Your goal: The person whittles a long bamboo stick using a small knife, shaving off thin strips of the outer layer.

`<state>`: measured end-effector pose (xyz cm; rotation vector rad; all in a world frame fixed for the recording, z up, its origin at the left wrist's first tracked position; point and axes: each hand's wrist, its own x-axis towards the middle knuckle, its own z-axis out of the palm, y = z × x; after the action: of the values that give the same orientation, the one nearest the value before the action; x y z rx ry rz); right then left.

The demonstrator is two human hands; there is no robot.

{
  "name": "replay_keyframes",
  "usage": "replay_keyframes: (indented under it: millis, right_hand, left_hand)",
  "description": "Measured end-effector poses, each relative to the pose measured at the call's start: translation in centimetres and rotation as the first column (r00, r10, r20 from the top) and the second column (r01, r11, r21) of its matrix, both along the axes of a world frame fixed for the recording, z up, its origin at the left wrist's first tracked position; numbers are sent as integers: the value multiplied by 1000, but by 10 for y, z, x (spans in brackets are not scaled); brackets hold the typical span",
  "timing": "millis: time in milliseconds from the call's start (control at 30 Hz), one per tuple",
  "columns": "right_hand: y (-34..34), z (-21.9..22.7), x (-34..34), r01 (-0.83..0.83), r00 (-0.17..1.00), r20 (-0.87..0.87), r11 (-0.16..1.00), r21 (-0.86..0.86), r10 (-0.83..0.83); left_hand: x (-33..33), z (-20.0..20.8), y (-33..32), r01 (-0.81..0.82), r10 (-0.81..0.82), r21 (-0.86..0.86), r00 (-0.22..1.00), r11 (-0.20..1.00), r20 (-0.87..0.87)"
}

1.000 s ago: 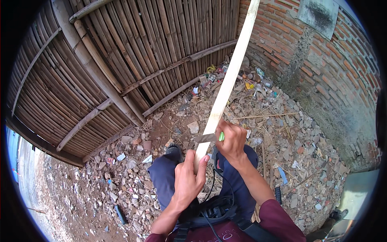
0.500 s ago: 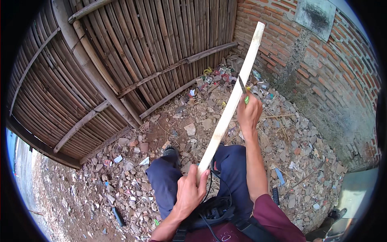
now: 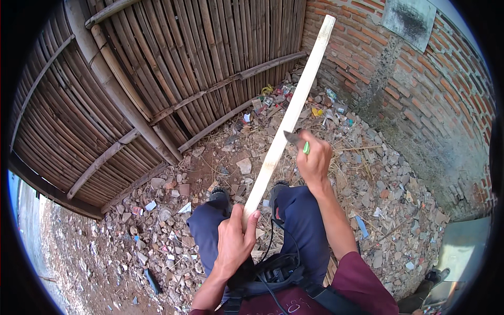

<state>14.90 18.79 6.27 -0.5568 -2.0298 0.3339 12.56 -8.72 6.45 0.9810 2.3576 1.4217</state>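
Note:
A long pale bamboo strip [image 3: 294, 113] slants up and to the right in front of me, its far end over the corner of the walls. Its near end is gripped by my left hand [image 3: 234, 239], the thumb along one side. My right hand [image 3: 315, 161] is closed round the handle of a knife [image 3: 292, 138], of which a bright green part shows. The dark blade lies against the strip's right edge, around its middle. Both hands are above my knees.
A bamboo slat fence [image 3: 210, 58] stands ahead and left, a brick wall [image 3: 409, 105] to the right. Stones and litter [image 3: 244, 166] cover the ground. A dark elongated object [image 3: 153, 281] lies at lower left. At lower right, another person's foot [image 3: 438, 275] shows.
The knife and my right hand have moved down along the strip, toward me. The strip has shifted a little left and up, and my left hand has moved left with it.

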Motion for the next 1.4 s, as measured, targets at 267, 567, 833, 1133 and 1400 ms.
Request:
replay_keyframes:
  millis: [267, 567, 833, 1133, 1400]
  right_hand:
    - [-35, -16, 6, -171, 984, 57, 985, 16, 170]
    - [-27, -17, 3, -159, 986, 60, 987, 31, 157]
    - [-9, -8, -7, -99, 994, -45, 992, 74, 103]
    - [-8, 2, -17, -95, 989, -104, 993, 67, 102]
    - [62, 22, -28, 127, 975, -183, 992, -22, -129]
  left_hand:
    - [3, 8, 3, 15, -15, 42, 1000, 999, 4]
    - [9, 5, -2, 25, -25, 27, 1000, 999, 6]
    - [11, 7, -7, 51, -51, 32, 999, 998, 17]
    - [11, 14, -16, 36, -36, 23, 999, 999, 25]
    - [22, -2, -41, 87, -85, -35, 995, 996, 57]
